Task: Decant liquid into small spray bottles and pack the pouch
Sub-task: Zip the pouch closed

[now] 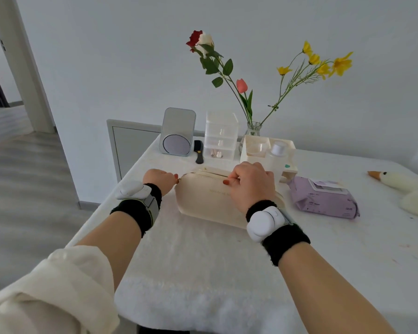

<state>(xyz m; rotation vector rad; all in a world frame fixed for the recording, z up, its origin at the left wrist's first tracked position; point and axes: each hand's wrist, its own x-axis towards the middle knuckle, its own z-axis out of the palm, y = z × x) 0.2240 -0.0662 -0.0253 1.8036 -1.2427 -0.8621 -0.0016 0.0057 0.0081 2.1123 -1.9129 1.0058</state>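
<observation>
A cream zip pouch (203,201) lies on the white table (203,261) in front of me. My left hand (160,178) pinches the zip pull at the pouch's left end. Over the top edge of the pouch, my right hand (251,184) lies with its fingers curled on the zip line. Behind the right hand, a white bottle with a white cap (276,155) stands at a cream organiser tray (251,147). No small spray bottles show.
At the back stand a grey mirror (177,131), a black comb (198,151), a clear drawer box (221,136) and a glass vase of flowers (252,128). A purple wipes pack (323,197) and a plush goose (405,186) lie to the right. The table's left edge drops beside my left arm.
</observation>
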